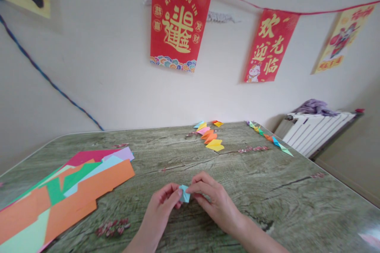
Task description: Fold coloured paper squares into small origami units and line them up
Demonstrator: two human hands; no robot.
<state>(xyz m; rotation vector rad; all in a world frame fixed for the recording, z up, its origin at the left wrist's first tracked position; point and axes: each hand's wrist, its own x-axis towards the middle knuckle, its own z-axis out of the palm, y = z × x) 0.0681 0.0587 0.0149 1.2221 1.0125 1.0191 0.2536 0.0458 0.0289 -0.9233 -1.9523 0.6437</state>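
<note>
Both of my hands meet low at the middle of the table, pinching a small folded piece of light blue paper (184,193). My left hand (162,205) grips it from the left with thumb and fingertips closed. My right hand (212,199) holds its right side, fingers curled and pressed on it. The paper is held just above the grey-green wood-patterned table (267,182). Much of the piece is hidden behind my fingers.
A fan of coloured paper sheets (68,193), orange, green, pink and pale blue, lies at the left. Folded paper pieces form a row (211,136) at the table's far middle, another row (270,138) runs along the far right edge. A white radiator (314,130) stands beyond the right corner.
</note>
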